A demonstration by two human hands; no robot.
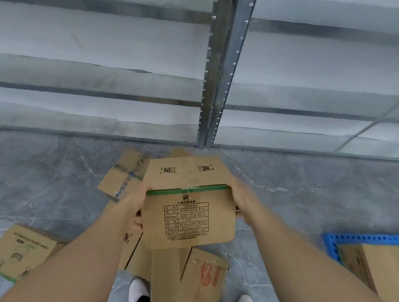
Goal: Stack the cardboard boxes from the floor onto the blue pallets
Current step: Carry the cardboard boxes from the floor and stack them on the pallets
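While both arms reached forward from the bottom of the view, a flattened cardboard box [189, 211] with a green stripe and a printed specification table was held in the air above the floor [40, 176], between the two hands. Left hand [137, 207]: gripping the box's left edge, fingers curled round behind it and clamped on the cardboard. Right hand [241, 200]: gripping the right edge near the green stripe, fingers likewise clamped on the box, though blurred. Floor items, grey marbled tile: one folded box [122, 176] behind and left of the held box; one box with a bulb drawing [17, 253] and green band at lower left; several flattened boxes directly below the held one, including one marked in red [206, 277]. Blue pallet [361, 239]: at right edge, well apart from the held box, carrying a stack of cardboard boxes [382, 276]. Two white shoes [138, 292] at bottom. Metal shelving [218, 70] stood behind.
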